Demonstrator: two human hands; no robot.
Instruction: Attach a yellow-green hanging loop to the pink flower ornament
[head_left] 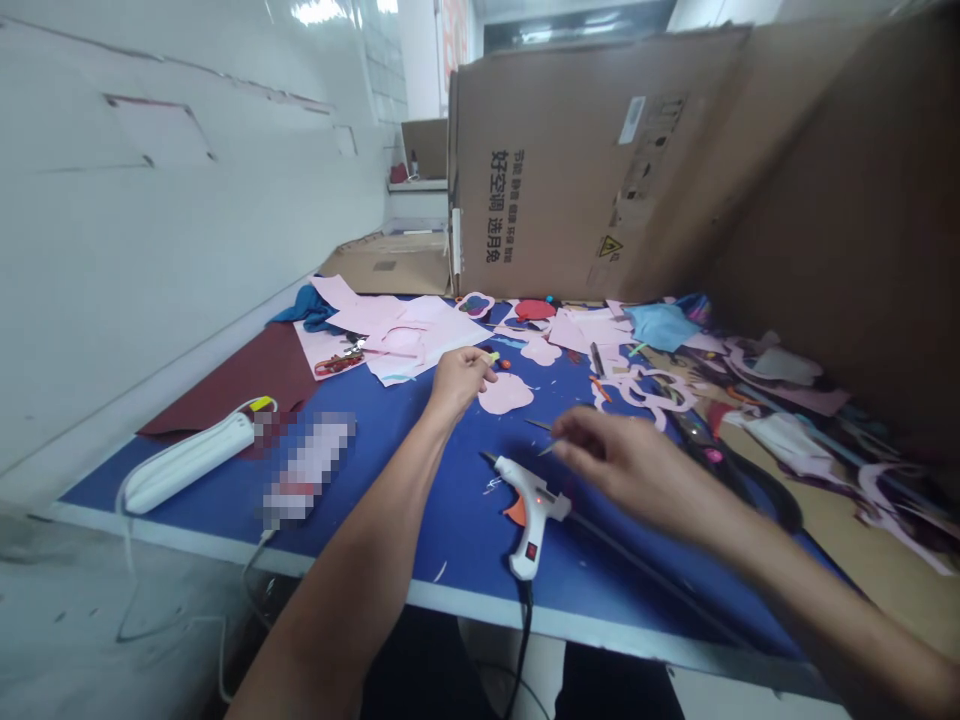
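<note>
My left hand (457, 378) hovers over the blue table top (420, 470), its fingers pinched on a small yellow-green piece (493, 356). My right hand (622, 462) is lower and to the right, fingers closed on a thin stick-like thing (541, 427) that I cannot name. A white hot glue gun (531, 510) lies on the table just below and between the hands, nozzle pointing left. A pink cut-out shape (505, 394) lies right beside the left hand.
Pink paper sheets and scraps (405, 335) are strewn across the far table, with a blue cloth (660, 325). Large cardboard boxes (585, 170) wall the back and right. A white power strip (187, 462) lies at left. Black scissors (739, 470) lie right of my right hand.
</note>
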